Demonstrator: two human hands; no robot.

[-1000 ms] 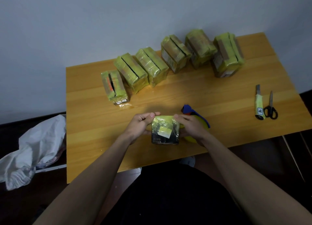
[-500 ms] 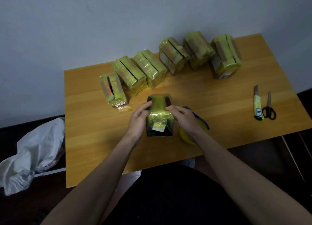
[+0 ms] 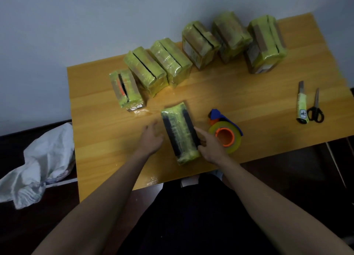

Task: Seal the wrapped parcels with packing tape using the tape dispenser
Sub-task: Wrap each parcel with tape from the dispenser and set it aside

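Observation:
A dark parcel wrapped in yellow-green tape (image 3: 180, 132) lies flat on the wooden table (image 3: 249, 105), its long side running away from me. My left hand (image 3: 152, 138) hovers just left of it, fingers apart and blurred. My right hand (image 3: 209, 145) rests against the parcel's right side with the fingers touching it. Right behind that hand sits the tape dispenser (image 3: 226, 132), blue-handled with an orange core and a roll of yellow tape, lying on the table untouched.
Several taped yellow-green parcels (image 3: 199, 44) stand in a row along the far edge by the wall. A utility knife (image 3: 301, 105) and black scissors (image 3: 315, 109) lie at the right. A crumpled white bag (image 3: 40, 164) sits off the table's left side.
The parcel was held upright on end in both hands; now it lies flat on the table. My left hand has come off it, and the dispenser is uncovered.

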